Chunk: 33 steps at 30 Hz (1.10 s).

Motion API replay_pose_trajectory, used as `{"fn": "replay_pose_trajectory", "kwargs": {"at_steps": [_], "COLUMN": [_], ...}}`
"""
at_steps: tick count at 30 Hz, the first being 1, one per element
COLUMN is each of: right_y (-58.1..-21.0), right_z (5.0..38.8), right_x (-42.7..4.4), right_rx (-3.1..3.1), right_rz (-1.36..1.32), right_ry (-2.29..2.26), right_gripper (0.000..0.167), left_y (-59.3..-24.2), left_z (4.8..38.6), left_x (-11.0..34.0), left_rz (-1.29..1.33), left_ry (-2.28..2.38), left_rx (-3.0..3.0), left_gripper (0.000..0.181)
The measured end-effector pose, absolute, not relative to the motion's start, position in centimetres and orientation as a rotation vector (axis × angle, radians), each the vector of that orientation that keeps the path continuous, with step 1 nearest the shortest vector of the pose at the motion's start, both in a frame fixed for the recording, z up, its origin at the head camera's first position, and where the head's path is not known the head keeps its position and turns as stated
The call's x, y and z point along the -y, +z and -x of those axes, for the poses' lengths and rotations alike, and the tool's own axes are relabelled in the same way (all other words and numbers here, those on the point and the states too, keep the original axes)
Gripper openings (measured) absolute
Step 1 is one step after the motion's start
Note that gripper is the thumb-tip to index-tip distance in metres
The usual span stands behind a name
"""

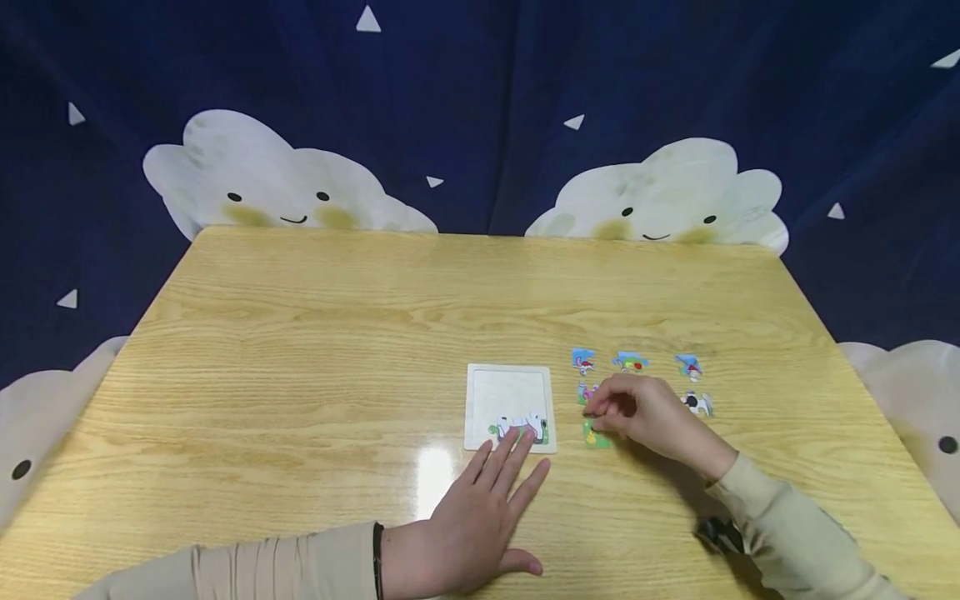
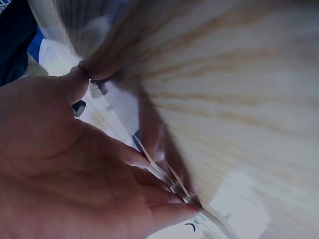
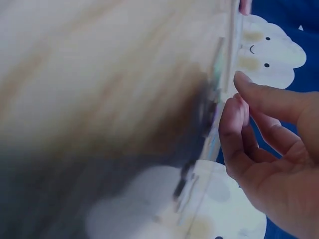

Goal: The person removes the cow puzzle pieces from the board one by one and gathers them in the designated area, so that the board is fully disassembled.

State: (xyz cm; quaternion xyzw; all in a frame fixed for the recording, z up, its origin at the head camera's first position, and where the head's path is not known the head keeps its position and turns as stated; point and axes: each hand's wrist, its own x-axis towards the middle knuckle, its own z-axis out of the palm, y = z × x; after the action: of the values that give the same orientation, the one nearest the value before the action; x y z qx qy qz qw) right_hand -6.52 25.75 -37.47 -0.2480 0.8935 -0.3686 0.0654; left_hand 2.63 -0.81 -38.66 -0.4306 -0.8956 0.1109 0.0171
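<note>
A square puzzle board with a raised pale rim lies on the table, assembled pieces with a white animal along its bottom. The fingertips of my left hand rest on these pieces and the board's lower edge, fingers straight and spread. Bent fingers bring my right hand over the loose pieces, thumb and index tips just above a green puzzle piece. A small gap parts those tips in the right wrist view, with no piece visible between them. Behind them a piece with pink is partly covered.
Further loose pieces lie right of the board: a blue one, one with a red dot, another blue one, and a black-and-white one. The wooden table ends at a dark blue cloud-print curtain.
</note>
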Motion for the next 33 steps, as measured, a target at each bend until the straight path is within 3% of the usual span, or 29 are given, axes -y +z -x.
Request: {"fn": "replay_pose_trajectory", "kwargs": {"at_steps": [8, 19, 33], "right_y": [-36.3, -36.6, -36.4], "right_z": [8.0, 9.5, 9.7], "right_x": [-22.9, -18.2, -16.5], "right_rx": [-2.546, -2.365, -2.432], "right_rz": [0.743, 0.828, 0.831], "right_ry": [-1.170, -1.105, -0.947], "right_gripper": [0.007, 0.007, 0.008], "left_y": [-38.7, -39.0, -38.8], "left_z": [-2.7, -2.6, -2.7], "left_x": [0.9, 0.8, 0.7], "left_rz": [1.340, 1.352, 1.333], "left_ry": [0.378, 0.387, 0.385], "left_rx": [2.793, 2.814, 2.819], "left_gripper": [0.096, 0.096, 0.096]}}
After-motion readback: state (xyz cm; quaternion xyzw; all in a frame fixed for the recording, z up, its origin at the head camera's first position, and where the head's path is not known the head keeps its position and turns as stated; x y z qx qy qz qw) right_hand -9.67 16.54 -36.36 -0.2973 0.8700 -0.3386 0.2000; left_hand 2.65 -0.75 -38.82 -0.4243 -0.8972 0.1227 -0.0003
